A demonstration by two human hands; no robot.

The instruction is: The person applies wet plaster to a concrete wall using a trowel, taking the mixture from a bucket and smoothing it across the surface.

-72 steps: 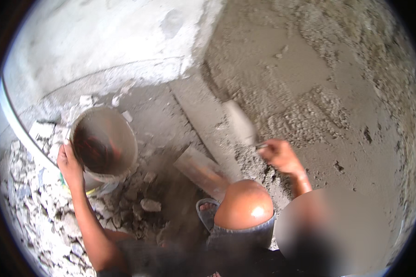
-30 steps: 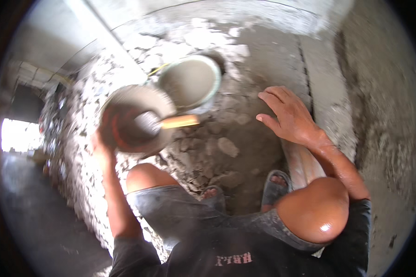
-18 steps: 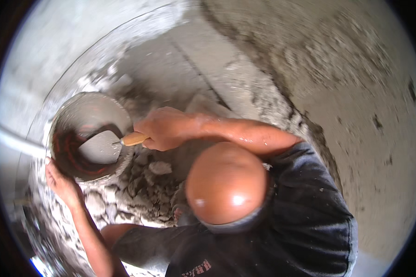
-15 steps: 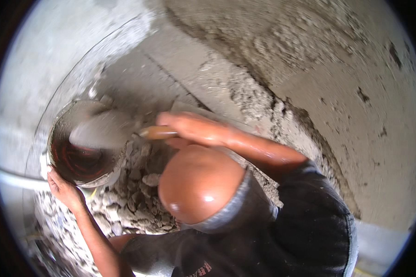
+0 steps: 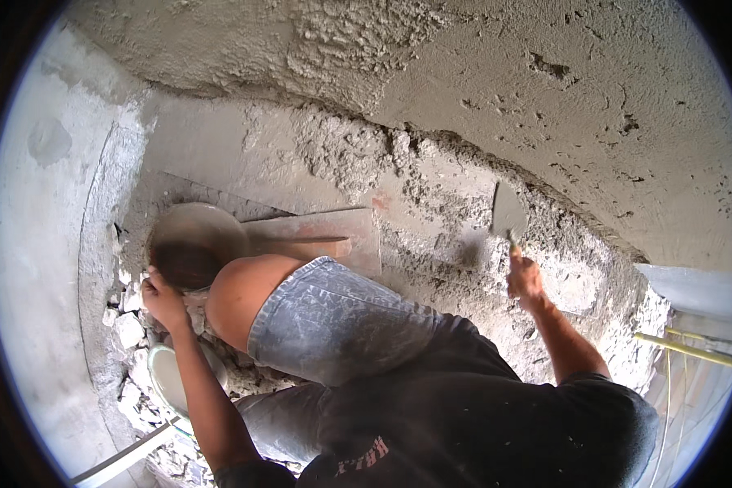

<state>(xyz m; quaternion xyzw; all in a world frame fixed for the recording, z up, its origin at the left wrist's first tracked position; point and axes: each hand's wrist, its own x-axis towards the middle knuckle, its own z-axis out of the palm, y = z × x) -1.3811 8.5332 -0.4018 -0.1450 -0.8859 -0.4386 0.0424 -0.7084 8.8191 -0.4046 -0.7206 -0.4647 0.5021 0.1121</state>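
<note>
Head view looks down over a crouching person plastering the foot of a rough wall. The right hand (image 5: 525, 279) is closed around the handle of a trowel (image 5: 508, 213), whose grey blade points up and sits against the wet mortar just under the wall's lower edge. The left hand (image 5: 163, 298) is well apart from it, gripping the near rim of a round mortar pan (image 5: 197, 244) that rests on the floor beside the person's bent knee (image 5: 240, 297).

As I judge it, the work is partly done. The wall (image 5: 545, 89) above already carries a thick, coarse coat, pitted in places and not smoothed. The band where wall meets floor looks lumpy and loose, with clumps of mortar (image 5: 346, 154) heaped along it, so that strip seems to be what remains, along with any levelling of the upper coat. A flat board (image 5: 325, 236) lies on the floor between pan and wall, and broken rubble (image 5: 126, 329) is piled by the left hand. A second, paler bucket (image 5: 161, 376) sits half under the left forearm.

How much mortar is left in the pan is hard to say; its inside is in shadow and the knee covers part of it. Whether the trowel blade is loaded I cannot tell. The yellow rod (image 5: 687, 348) and pale sheet at the right rim are cut off by the picture's edge.
</note>
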